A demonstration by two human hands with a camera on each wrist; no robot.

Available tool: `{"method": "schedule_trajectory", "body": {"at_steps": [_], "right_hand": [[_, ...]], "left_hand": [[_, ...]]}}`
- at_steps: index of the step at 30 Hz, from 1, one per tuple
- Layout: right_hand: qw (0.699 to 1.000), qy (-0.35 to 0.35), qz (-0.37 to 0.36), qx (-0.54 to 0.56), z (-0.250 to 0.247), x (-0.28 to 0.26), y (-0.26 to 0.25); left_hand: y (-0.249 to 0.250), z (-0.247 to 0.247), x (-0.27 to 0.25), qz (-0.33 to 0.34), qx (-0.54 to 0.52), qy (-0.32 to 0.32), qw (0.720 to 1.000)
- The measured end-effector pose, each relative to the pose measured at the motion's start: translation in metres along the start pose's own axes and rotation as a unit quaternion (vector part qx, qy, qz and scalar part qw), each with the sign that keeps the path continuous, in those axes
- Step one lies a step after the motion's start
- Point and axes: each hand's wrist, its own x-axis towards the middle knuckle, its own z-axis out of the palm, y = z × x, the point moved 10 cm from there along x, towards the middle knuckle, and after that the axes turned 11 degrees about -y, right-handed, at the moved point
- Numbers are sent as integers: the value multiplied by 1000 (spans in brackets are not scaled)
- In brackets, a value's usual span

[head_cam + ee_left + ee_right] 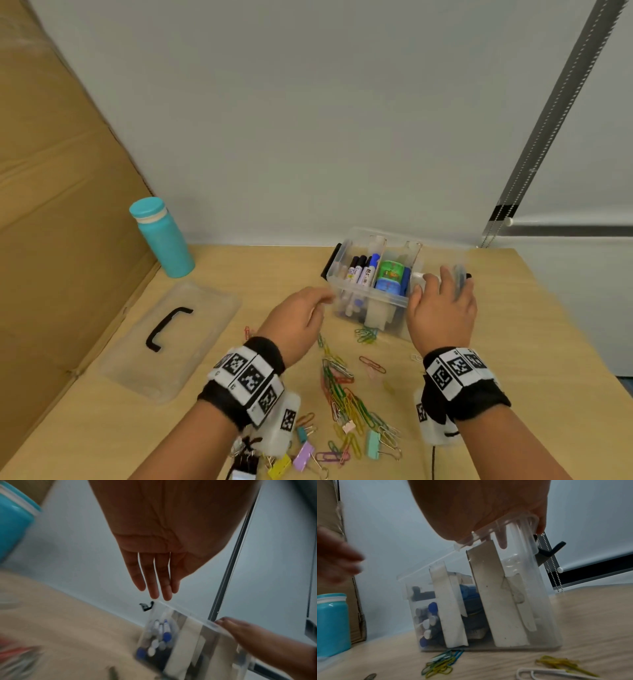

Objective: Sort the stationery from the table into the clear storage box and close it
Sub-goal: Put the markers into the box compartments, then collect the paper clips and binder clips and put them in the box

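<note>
- Far left on the bench (513, 308): teal bottle (162, 236) standing upright against the cardboard sheet (61, 205), no part in the sorting.
- Just right of it, lying flat: the clear lid (171, 339) with its black handle (168, 327) up, long axis running away from the body, well apart from the box and nearer the left side.
- Left hand (294, 322): hovering above the bench beside the near-left corner of the box, fingers straight and loosely spread in the left wrist view, holding nothing, fingertips blurred and seemingly just short of the rim.
- Below and between both wrists: scattered paper clips (346, 401) and binder clips (305, 452), spread toward the body, on the near side of the box.
- Centre-right: clear storage box (370, 308), open, long axis running left to right across the bench, black latches at each short end; markers (363, 270) in the left compartment, tape rolls (390, 277) in the middle one, right compartment looking empty.
- Right hand (442, 308): clamped over the right end of the box, thumb on the near rim, fingers curled over the edge and down into the right compartment, as the right wrist view shows.
- Judged from this: box tilted or being dragged, near edge toward the clips; whether lifted clear of the bench, cannot tell.
- Relation that matters next: clips lying nearer the body than the box, empty compartment on the right, so left hand free and closer for scooping while the right steadies.
</note>
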Motion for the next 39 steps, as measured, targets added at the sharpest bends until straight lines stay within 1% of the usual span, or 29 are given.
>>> {"method": "schedule_trajectory", "body": {"at_steps": [2, 4, 6, 7, 8, 9, 10, 11, 12, 13, 15, 19, 25, 27, 29, 30, 31, 33, 36, 37, 38, 39], "right_hand": [[1000, -1, -15, 5, -1, -2, 0], [998, 6, -56, 10, -4, -11, -6], [989, 22, -144, 27, -13, -33, -25], [979, 21, -197, 37, -17, -49, -38], [968, -5, -247, 43, -14, -66, -50], [955, -61, -287, 46, -5, -83, -59], [940, -139, -309, 43, 10, -99, -64], [922, -222, -315, 32, 28, -114, -65], [904, -288, -314, 17, 45, -128, -62], [889, -333, -314, -3, 58, -140, -58], [872, -374, -313, -39, 77, -156, -49], [869, -386, -303, -59, 95, -170, -38], [884, -340, -318, -35, 91, -170, -41], [894, -320, -314, 26, 83, -165, -42], [903, -311, -265, 135, 73, -153, -35], [901, -310, -229, 199, 71, -146, -29], [893, -312, -192, 260, 71, -139, -23], [867, -328, -129, 351, 76, -132, -15], [824, -369, -56, 426, 89, -130, -11], [814, -382, -44, 435, 92, -132, -12], [811, -390, -46, 435, 93, -134, -14], [815, -392, -59, 423, 93, -136, -17]], "left_hand": [[-21, 11, -27, -21, 18, -23, 999], [-41, 32, -50, -54, 35, -73, 995], [-55, 53, -69, -81, 40, -123, 988], [-58, 63, -75, -88, 45, -145, 985], [-60, 72, -81, -94, 57, -167, 980], [-61, 79, -85, -98, 78, -187, 974], [-60, 85, -87, -98, 100, -202, 969], [-59, 90, -88, -97, 119, -213, 965], [-57, 94, -87, -94, 130, -220, 962], [-55, 98, -87, -93, 138, -224, 960], [-54, 104, -85, -96, 155, -230, 956], [-54, 111, -79, -97, 172, -232, 952], [-55, 116, -76, -103, 167, -249, 948], [-56, 119, -78, -98, 175, -264, 943], [-58, 122, -82, -97, 185, -282, 936], [-59, 123, -84, -98, 190, -288, 933], [-59, 123, -84, -99, 196, -291, 931], [-57, 123, -81, -99, 209, -291, 928], [-53, 122, -76, -98, 222, -287, 927], [-53, 122, -74, -96, 222, -286, 927], [-53, 122, -73, -94, 220, -286, 928], [-53, 122, -73, -93, 219, -286, 928]]}}
